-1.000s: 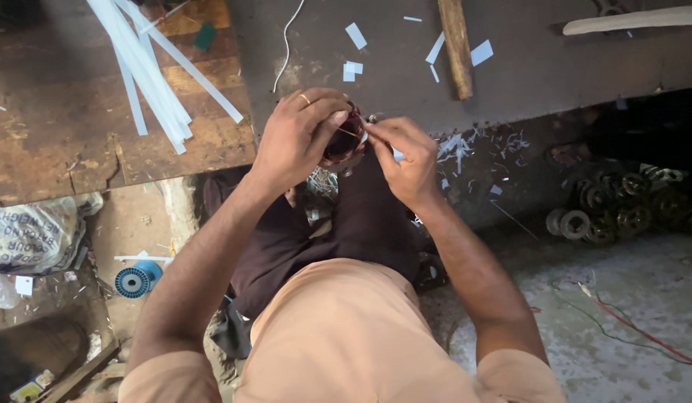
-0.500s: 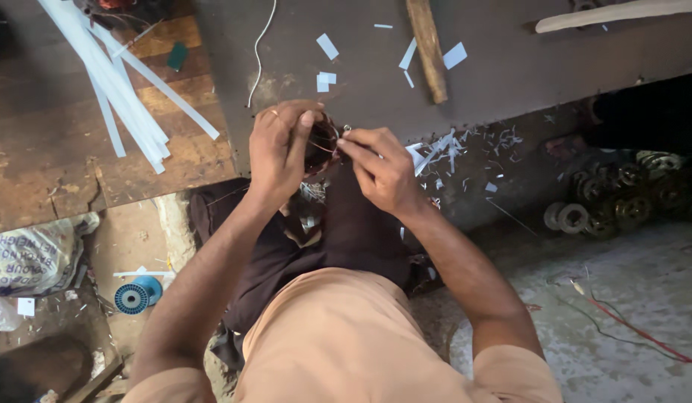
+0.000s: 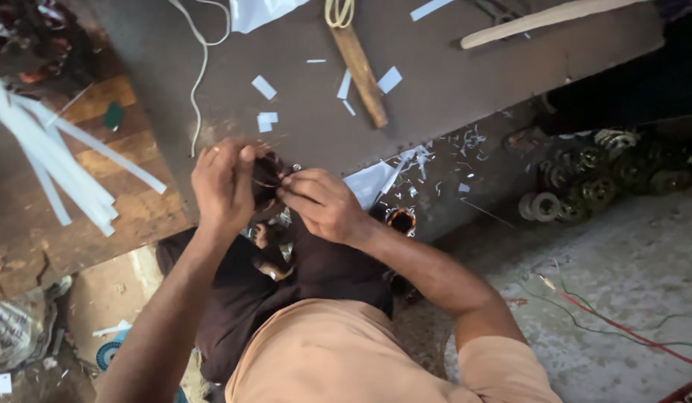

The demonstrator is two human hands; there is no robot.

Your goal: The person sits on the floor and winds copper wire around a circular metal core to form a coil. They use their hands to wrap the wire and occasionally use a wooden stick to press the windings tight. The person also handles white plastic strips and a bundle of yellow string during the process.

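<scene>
Winding step: left hand (image 3: 225,185) clamps dark wound coil (image 3: 265,179); right hand (image 3: 325,205) pinches wire beside it; next move needs steady threading.

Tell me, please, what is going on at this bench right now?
A seated person holds a small dark round part with coppery wire in the left hand, while the right hand pinches at it from the side. On the dark bench top lie a wooden stick, white paper scraps and long white strips.
</scene>
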